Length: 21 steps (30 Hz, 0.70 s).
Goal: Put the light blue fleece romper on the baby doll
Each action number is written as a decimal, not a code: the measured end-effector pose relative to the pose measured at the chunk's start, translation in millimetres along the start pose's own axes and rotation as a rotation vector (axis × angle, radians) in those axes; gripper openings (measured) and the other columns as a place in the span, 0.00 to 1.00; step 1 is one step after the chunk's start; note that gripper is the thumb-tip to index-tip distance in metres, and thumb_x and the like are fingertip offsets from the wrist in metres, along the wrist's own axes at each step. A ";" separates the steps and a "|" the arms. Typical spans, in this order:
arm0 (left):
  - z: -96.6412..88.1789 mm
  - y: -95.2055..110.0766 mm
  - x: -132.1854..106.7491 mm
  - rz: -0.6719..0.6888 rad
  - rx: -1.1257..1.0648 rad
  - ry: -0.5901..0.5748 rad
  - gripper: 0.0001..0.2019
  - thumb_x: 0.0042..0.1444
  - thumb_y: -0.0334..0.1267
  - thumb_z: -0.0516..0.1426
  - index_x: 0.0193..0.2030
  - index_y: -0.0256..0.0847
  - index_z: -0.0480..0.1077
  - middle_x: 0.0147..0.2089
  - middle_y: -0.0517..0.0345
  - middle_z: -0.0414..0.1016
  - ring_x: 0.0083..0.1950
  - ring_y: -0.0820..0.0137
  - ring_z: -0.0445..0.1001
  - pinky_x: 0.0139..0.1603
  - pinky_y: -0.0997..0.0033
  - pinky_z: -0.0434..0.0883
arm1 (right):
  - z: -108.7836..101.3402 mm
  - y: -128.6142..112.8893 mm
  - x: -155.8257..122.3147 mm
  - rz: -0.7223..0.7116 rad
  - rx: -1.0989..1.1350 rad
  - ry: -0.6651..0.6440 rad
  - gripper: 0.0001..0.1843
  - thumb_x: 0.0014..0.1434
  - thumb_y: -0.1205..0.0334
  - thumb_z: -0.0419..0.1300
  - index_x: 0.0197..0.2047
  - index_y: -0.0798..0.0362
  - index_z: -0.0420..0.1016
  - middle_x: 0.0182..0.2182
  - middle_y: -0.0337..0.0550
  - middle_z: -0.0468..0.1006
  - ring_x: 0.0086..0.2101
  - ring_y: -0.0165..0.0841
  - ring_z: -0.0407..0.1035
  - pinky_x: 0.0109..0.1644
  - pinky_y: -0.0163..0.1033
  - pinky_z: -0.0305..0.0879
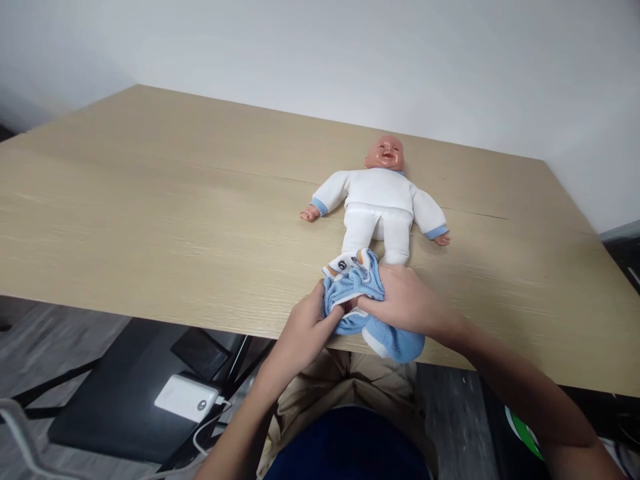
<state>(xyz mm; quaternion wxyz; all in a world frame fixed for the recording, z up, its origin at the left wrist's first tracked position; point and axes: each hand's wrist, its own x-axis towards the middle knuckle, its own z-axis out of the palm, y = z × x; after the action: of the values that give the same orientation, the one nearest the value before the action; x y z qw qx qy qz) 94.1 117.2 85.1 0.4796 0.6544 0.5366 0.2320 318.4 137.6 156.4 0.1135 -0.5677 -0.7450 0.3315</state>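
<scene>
Apparently working open a light-blue terry garment (356, 287) with white trim and a printed eye, bunched at the near edge of the pale wood-grain table (200, 220), by the lower legs of the white cloth-bodied baby doll (380, 190) with a hard plastic head. Pinched at either side of its opening by the curled fingers of the left hand (304, 330) and right hand (413, 300). Calling next, probably, for a wider, untwisted spread of that opening.
</scene>
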 end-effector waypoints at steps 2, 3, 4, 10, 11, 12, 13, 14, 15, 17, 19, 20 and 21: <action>-0.2 -0.1 0.3 0.004 0.056 -0.022 0.16 0.73 0.53 0.54 0.57 0.45 0.71 0.52 0.45 0.85 0.57 0.45 0.83 0.61 0.47 0.74 | 0.7 2.1 -0.5 -0.030 -0.010 0.012 0.04 0.71 0.61 0.68 0.46 0.52 0.83 0.48 0.53 0.91 0.48 0.48 0.83 0.49 0.47 0.69; 0.1 -0.4 0.6 0.008 0.082 -0.032 0.16 0.74 0.52 0.54 0.57 0.45 0.71 0.51 0.44 0.85 0.56 0.45 0.83 0.60 0.47 0.74 | 1.3 3.5 -0.9 -0.050 -0.014 0.022 0.05 0.71 0.61 0.68 0.48 0.52 0.83 0.50 0.53 0.91 0.49 0.49 0.83 0.51 0.48 0.71; 0.7 -0.7 1.1 0.013 0.105 -0.043 0.15 0.74 0.52 0.53 0.56 0.45 0.70 0.51 0.44 0.85 0.55 0.45 0.82 0.59 0.47 0.73 | 1.9 4.9 -1.5 -0.068 -0.016 0.027 0.05 0.71 0.61 0.69 0.49 0.50 0.83 0.52 0.53 0.90 0.51 0.50 0.84 0.52 0.48 0.72; 11.4 -2.4 5.2 0.064 0.218 -0.015 0.11 0.75 0.49 0.49 0.50 0.46 0.67 0.49 0.41 0.84 0.51 0.44 0.80 0.55 0.47 0.71 | 4.6 9.6 -5.6 -0.019 -0.102 0.015 0.16 0.73 0.55 0.69 0.59 0.50 0.80 0.56 0.57 0.88 0.56 0.58 0.83 0.55 0.54 0.75; 13.6 -2.4 5.6 0.074 0.237 0.002 0.10 0.75 0.48 0.49 0.48 0.47 0.66 0.48 0.41 0.83 0.50 0.44 0.80 0.54 0.46 0.71 | 4.8 9.3 -6.5 -0.001 -0.131 0.012 0.18 0.73 0.53 0.69 0.60 0.51 0.79 0.57 0.60 0.87 0.56 0.60 0.83 0.54 0.55 0.75; 15.5 -2.3 5.8 0.084 0.253 0.014 0.10 0.74 0.48 0.49 0.46 0.47 0.65 0.46 0.41 0.83 0.50 0.44 0.79 0.54 0.46 0.71 | 5.0 8.7 -7.3 0.018 -0.161 0.006 0.19 0.73 0.52 0.69 0.61 0.52 0.78 0.57 0.62 0.87 0.55 0.60 0.83 0.53 0.55 0.75; 17.0 -2.3 6.0 0.091 0.261 0.022 0.09 0.74 0.48 0.49 0.45 0.48 0.64 0.45 0.42 0.82 0.49 0.43 0.79 0.55 0.45 0.71 | 5.1 7.9 -8.0 0.042 -0.192 -0.001 0.20 0.73 0.50 0.69 0.60 0.53 0.78 0.56 0.64 0.87 0.53 0.61 0.84 0.52 0.55 0.75; 18.2 -2.3 6.0 0.095 0.262 0.025 0.09 0.73 0.48 0.49 0.44 0.48 0.63 0.45 0.42 0.81 0.50 0.42 0.80 0.56 0.44 0.71 | 5.2 7.1 -8.6 0.068 -0.223 -0.011 0.21 0.73 0.48 0.69 0.59 0.54 0.78 0.56 0.65 0.87 0.52 0.61 0.84 0.51 0.55 0.74; 19.1 -2.4 6.0 0.098 0.257 0.027 0.09 0.73 0.48 0.49 0.44 0.48 0.63 0.45 0.42 0.81 0.50 0.42 0.80 0.56 0.43 0.71 | 5.3 6.5 -9.0 0.090 -0.248 -0.022 0.21 0.73 0.47 0.68 0.58 0.54 0.78 0.55 0.66 0.87 0.51 0.61 0.84 0.50 0.55 0.74; 20.0 -3.1 5.7 0.102 0.231 0.028 0.10 0.73 0.49 0.49 0.44 0.48 0.64 0.46 0.41 0.81 0.52 0.41 0.79 0.57 0.42 0.71 | 5.6 6.6 -9.1 0.110 -0.270 -0.035 0.22 0.73 0.46 0.67 0.59 0.55 0.76 0.54 0.66 0.87 0.50 0.61 0.84 0.49 0.55 0.74; 20.4 -4.5 5.0 0.106 0.188 0.038 0.11 0.72 0.50 0.50 0.45 0.46 0.66 0.48 0.41 0.80 0.53 0.42 0.79 0.58 0.42 0.72 | 5.7 9.2 -8.6 0.104 -0.255 -0.026 0.24 0.73 0.46 0.66 0.62 0.55 0.74 0.54 0.65 0.87 0.51 0.60 0.84 0.49 0.54 0.73; 20.6 -5.4 4.5 0.109 0.158 0.045 0.11 0.72 0.49 0.50 0.46 0.46 0.67 0.48 0.42 0.80 0.54 0.43 0.79 0.58 0.43 0.72 | 5.6 11.4 -8.3 0.097 -0.238 -0.020 0.25 0.72 0.47 0.66 0.63 0.55 0.73 0.54 0.64 0.87 0.50 0.60 0.84 0.49 0.53 0.73; 20.9 -6.6 4.0 0.112 0.120 0.055 0.11 0.72 0.48 0.51 0.47 0.45 0.67 0.49 0.43 0.81 0.54 0.45 0.79 0.58 0.45 0.73 | 5.3 14.1 -8.0 0.086 -0.219 -0.015 0.25 0.70 0.49 0.67 0.63 0.55 0.73 0.54 0.63 0.87 0.50 0.59 0.84 0.48 0.52 0.73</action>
<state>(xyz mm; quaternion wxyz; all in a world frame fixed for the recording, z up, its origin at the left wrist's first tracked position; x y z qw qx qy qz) 109.3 112.7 69.5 0.4108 0.7042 0.5252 0.2438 329.0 130.2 145.3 0.0310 -0.6055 -0.7525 0.2571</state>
